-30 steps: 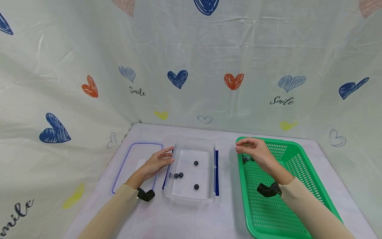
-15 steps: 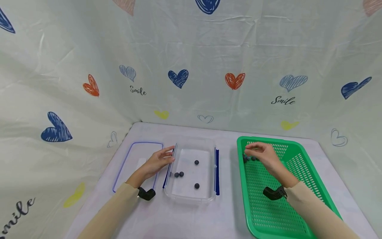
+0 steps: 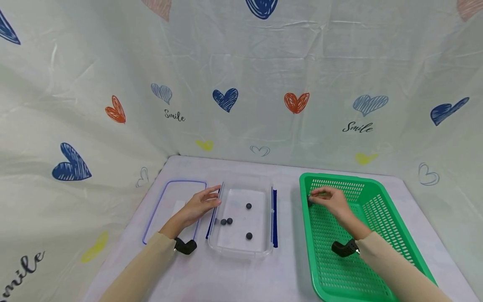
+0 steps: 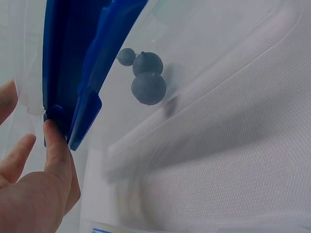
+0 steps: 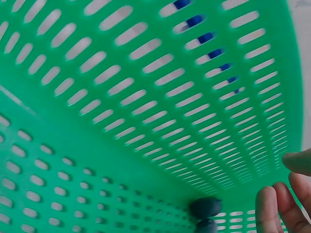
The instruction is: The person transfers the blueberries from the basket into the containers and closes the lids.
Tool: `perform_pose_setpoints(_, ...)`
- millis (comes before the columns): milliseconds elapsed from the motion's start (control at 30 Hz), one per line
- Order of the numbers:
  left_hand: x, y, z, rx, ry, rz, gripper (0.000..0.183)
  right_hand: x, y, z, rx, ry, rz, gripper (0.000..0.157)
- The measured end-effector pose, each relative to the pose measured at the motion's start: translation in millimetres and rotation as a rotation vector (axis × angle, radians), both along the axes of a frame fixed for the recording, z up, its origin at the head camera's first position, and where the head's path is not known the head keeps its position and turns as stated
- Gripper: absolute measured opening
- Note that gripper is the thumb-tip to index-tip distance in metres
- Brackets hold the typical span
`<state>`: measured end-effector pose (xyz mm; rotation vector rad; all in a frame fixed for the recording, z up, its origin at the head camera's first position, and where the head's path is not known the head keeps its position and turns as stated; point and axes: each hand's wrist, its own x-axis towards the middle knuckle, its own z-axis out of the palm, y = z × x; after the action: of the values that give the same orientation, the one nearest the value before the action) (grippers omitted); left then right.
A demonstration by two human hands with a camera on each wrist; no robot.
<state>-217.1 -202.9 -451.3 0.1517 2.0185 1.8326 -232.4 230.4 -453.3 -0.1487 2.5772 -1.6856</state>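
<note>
My left hand (image 3: 197, 206) is at the left side of a clear plastic box (image 3: 241, 253), its fingers loosely extended. In the left wrist view a fingertip touches the end of the box's blue latch (image 4: 83, 104). Several small dark blue-grey balls (image 3: 248, 206) lie in the box; up close, the balls (image 4: 148, 88) have tiny nubs. My right hand (image 3: 333, 202) reaches into the far left corner of a green basket (image 3: 312, 268). Beside its fingers (image 5: 267, 208) are dark balls (image 5: 205, 208), partly hidden in the head view. Nothing shows between its thumb and fingers.
A clear lid with a blue rim (image 3: 186, 181) lies flat left of the box, partly under my left forearm. Another blue latch (image 3: 275, 218) sticks out on the box's right side. A heart-printed curtain (image 3: 241, 63) stands behind the white table (image 3: 226, 285).
My right hand has moved from over the basket's left rim slightly right, then down into its far left corner, covering most of the balls there. The left hand stays at the box.
</note>
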Motion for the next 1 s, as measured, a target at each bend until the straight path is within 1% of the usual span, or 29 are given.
perform_pose_setpoints(133,-0.4,0,-1.0,0.001,-0.003,0.008,0.065,-1.7,2,-9.5,0.032,0.003,-0.036,0.036)
perform_pose_setpoints(433,-0.6,0,-2.6,0.010,-0.006,0.009,0.064,-8.3,8,-35.6,0.107,0.039,-0.081,0.030)
perform_pose_setpoints(767,-0.2,1,-1.0,-0.004,0.002,0.009,0.064,-5.7,3,-43.3,0.186,0.078,-0.108,0.026)
perform_pose_setpoints(1000,0.7,1,0.1,-0.007,-0.003,0.010,0.064,-7.3,3,-54.8,0.172,0.099,-0.129,0.027)
